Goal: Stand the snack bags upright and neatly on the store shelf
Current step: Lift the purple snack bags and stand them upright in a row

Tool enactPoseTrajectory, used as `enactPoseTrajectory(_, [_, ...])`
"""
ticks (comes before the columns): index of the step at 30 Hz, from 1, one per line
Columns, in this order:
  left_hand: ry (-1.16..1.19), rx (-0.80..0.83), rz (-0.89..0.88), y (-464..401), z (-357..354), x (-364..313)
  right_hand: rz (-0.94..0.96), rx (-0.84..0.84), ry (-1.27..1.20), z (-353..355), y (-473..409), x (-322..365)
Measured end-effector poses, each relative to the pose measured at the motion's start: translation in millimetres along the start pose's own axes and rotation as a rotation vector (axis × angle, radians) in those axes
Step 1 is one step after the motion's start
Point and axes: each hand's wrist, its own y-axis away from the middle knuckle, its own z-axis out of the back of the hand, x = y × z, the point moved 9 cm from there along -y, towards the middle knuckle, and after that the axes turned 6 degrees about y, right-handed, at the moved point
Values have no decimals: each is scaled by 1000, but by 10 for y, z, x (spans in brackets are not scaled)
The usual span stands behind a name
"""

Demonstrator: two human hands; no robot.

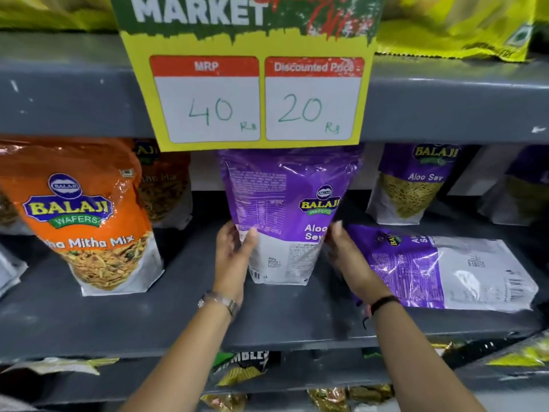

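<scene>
A purple Aloo Sev bag (286, 215) stands upright in the middle of the grey shelf (178, 316), its back panel turned partly toward me. My left hand (234, 248) grips its lower left edge and my right hand (344, 254) presses its lower right edge. Just right of it, a second purple Aloo Sev bag (439, 269) lies flat on the shelf, touching my right wrist. An orange Mitha Mix bag (86, 215) stands upright at the left. Another Aloo Sev bag (416, 182) stands further back at the right.
A yellow price sign (255, 84) hangs from the upper shelf edge (445, 99) and covers the held bag's top. More orange bags (166, 185) stand behind at left. Yellow bags (457, 28) sit on the shelf above, and other snack packs (240, 370) on the shelf below.
</scene>
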Motion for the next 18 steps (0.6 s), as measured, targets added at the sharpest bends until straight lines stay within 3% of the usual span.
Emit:
enactPoseTrajectory(3, [-3, -191, 17, 356, 26, 176, -69, -80, 88, 36, -23, -21])
enactPoseTrajectory(6, [-85, -82, 83, 398, -160, 319, -71, -43, -65, -154, 83, -77])
enactPoseTrajectory(8, [-64, -28, 78, 281, -150, 329, -52, -132, -161, -140, 166, -115])
enactPoseTrajectory(11, [-10, -126, 16, 347, 28, 381, -79, -284, -233, 4, 203, -166])
enactPoseTrajectory(16, [-76, 70, -6, 690, -373, 467, -61, -2, -240, -356, 140, 23])
enactPoseTrajectory(18, [-27, 94, 64, 476, -345, 489, -26, -9, -280, -439, 184, -36])
